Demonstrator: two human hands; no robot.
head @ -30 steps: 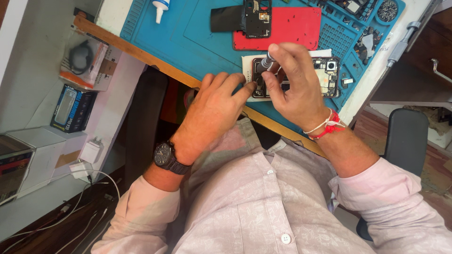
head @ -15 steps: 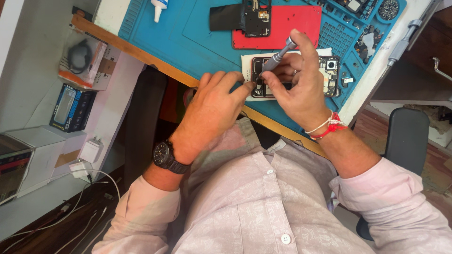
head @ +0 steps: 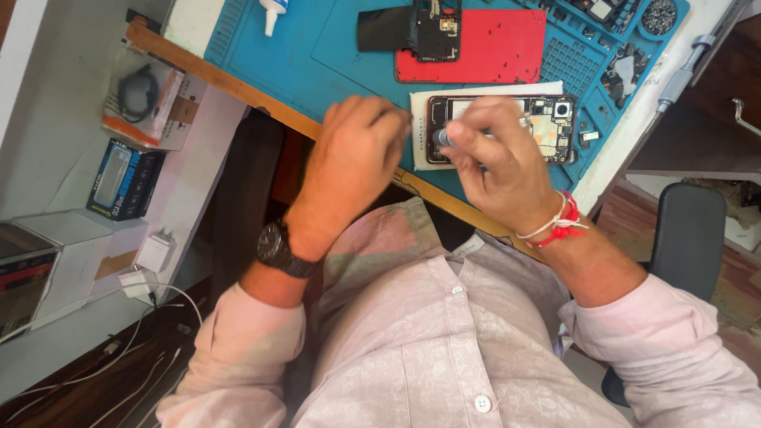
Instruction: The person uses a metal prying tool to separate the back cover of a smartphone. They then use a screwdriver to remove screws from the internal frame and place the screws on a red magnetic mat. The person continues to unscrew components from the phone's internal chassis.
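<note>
Far left, on white shelving: clear packet with a black coiled cable (head: 147, 93); below it a dark blue retail box (head: 119, 182); lower still a white charger plug (head: 156, 249) with white cables trailing over the dark floor.

Wooden bench edge (head: 238, 85) running diagonally, blue silicone repair mat (head: 317, 55) on top. White glue bottle (head: 272, 11) at upper edge of mat.

Left hand (head: 353, 162), black wristwatch (head: 279, 247) at wrist, fingers curled and close together, fingertips touching left end of the opened smartphone (head: 547, 127). Anything pinched underneath: cannot tell.

Opened smartphone lying flat on a white cloth (head: 420, 107) near front edge of mat, internals and camera module exposed at its right end.

Above it: red back cover (head: 491, 47), black phone frame (head: 438, 30) lying across its left part.

Right hand (head: 499, 158), red and white thread band (head: 555, 226) on wrist, closed around a grey metal screwdriver (head: 445, 136), held over the middle of the phone; tip hidden by fingers.

Right edge of mat: compartments with small dark parts (head: 618, 75), round dish of screws (head: 659, 16). Black chair back (head: 688, 238) further right.
</note>
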